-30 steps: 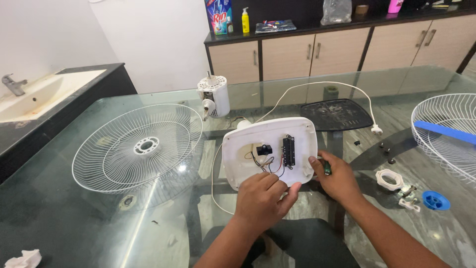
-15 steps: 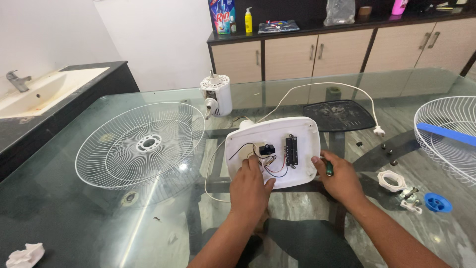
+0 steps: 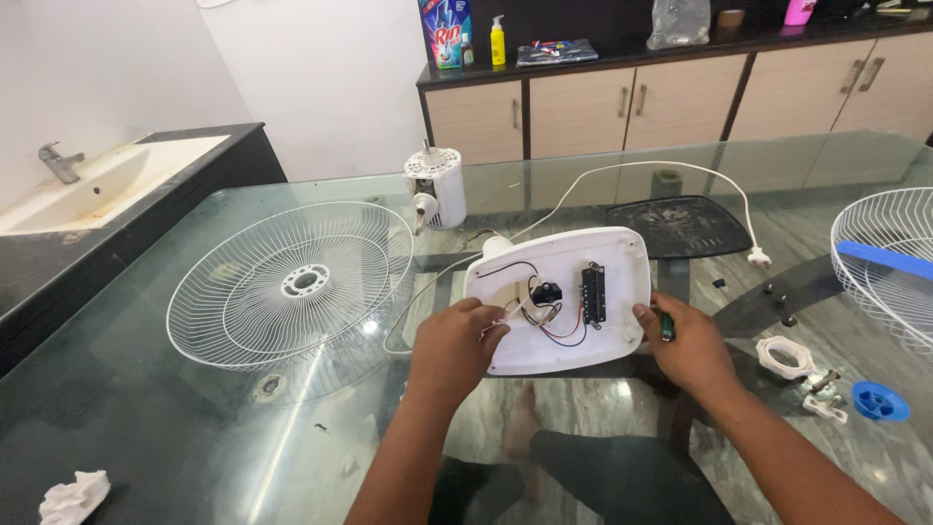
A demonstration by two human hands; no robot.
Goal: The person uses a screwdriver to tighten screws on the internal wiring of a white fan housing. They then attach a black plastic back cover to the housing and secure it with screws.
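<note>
An upturned white fan base [image 3: 603,262] lies on the glass table [image 3: 194,428], its wiring, black switch block and small black part exposed. My left hand [image 3: 455,342] rests on the base's near left part, fingers at the wires. My right hand [image 3: 688,346] is closed around a green-handled screwdriver [image 3: 667,327] at the base's right edge. A white power cord [image 3: 641,170] loops from the base to a plug at the right.
A white wire fan guard [image 3: 292,282] lies to the left, a white motor housing [image 3: 435,190] behind it, a black plate [image 3: 690,226] beyond the base. Another guard [image 3: 889,262], a white ring nut [image 3: 785,356], a blue cap [image 3: 881,401] and screws sit right. Sink at far left.
My left hand has shifted left across the fan base toward the wires. The right hand with the screwdriver stays at the right edge.
</note>
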